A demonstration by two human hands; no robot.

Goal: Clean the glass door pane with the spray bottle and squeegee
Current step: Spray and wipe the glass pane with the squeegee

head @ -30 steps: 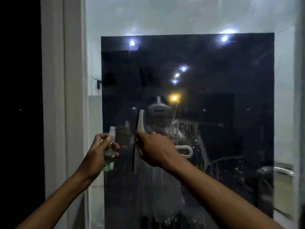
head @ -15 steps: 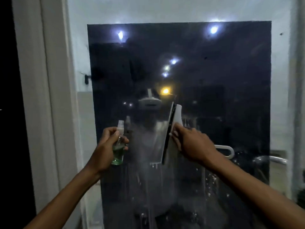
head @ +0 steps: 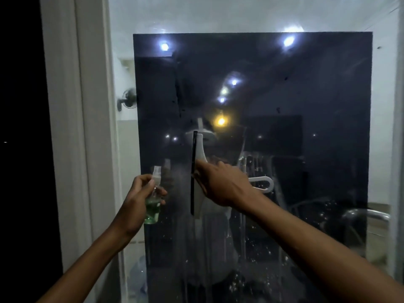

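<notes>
Dark glass [head: 306,149] fills the view beside a white door frame [head: 72,127], speckled with droplets low down. Against it, the right hand [head: 225,184] grips a white squeegee [head: 199,149], fingers closed over its middle; the black blade stands upright just left of the fingertips, the handle loop jutting right of the wrist. The left hand [head: 136,202] wraps a small spray bottle [head: 153,204] of green liquid, nozzle above the fingers, just left of the blade.
</notes>
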